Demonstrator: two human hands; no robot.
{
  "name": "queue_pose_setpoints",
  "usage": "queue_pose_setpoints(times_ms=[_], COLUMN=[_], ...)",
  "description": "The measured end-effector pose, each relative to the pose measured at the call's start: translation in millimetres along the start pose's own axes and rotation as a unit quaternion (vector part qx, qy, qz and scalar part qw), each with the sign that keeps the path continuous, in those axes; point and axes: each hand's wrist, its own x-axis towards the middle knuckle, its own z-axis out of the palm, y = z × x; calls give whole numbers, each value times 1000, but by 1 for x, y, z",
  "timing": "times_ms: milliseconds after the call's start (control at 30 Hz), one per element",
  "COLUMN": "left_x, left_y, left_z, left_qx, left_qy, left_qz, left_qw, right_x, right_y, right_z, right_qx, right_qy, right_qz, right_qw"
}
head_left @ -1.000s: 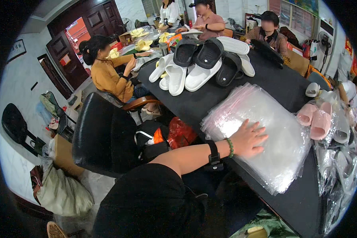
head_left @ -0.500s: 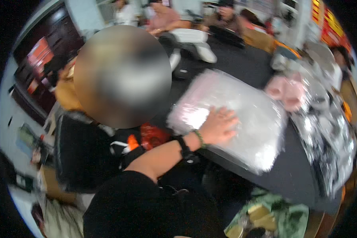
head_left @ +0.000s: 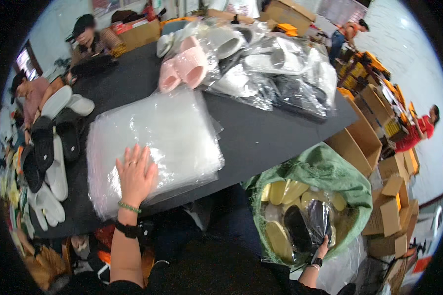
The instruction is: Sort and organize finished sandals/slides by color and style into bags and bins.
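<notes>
My left hand [head_left: 134,174] lies flat with fingers spread on a stack of clear plastic bags [head_left: 182,128] at the front of the black table. Low on the right, my right hand [head_left: 322,250] grips the near end of a pair of black slippers [head_left: 320,219] in a clear bag, at the mouth of a green woven sack [head_left: 352,196]. Its fingers are partly hidden by the bag. Inside the sack lie several yellow slippers [head_left: 278,236] around the black ones.
Bagged pink slippers [head_left: 192,66] and white slippers [head_left: 280,56] are heaped at the table's [head_left: 251,137] far right. Loose black slippers [head_left: 42,142] and white slippers [head_left: 56,167] stand at the left. Cardboard boxes [head_left: 354,142] crowd the right side. Several people work around the room.
My view has swung to the right, bringing the green sack fully in. My right hand now shows at the sack, on the bagged black slippers. My left hand stays on the plastic bags.
</notes>
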Motion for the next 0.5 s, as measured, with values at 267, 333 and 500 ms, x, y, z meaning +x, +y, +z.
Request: queue_pose_setpoints(times_ms=[267, 333, 500], left_x=[1, 0, 0], left_y=[5, 1, -2], left_z=[-7, -3, 1], left_qx=[-17, -7, 2], left_qy=[-26, -24, -9], left_qz=[-6, -12, -6], left_qw=[1000, 1000, 1000], right_x=[-5, -6, 6], right_y=[-108, -133, -277], right_z=[-21, -14, -14], right_qx=[253, 493, 551], right_qy=[46, 4, 21], right_qz=[203, 188, 92], right_qw=[945, 850, 829])
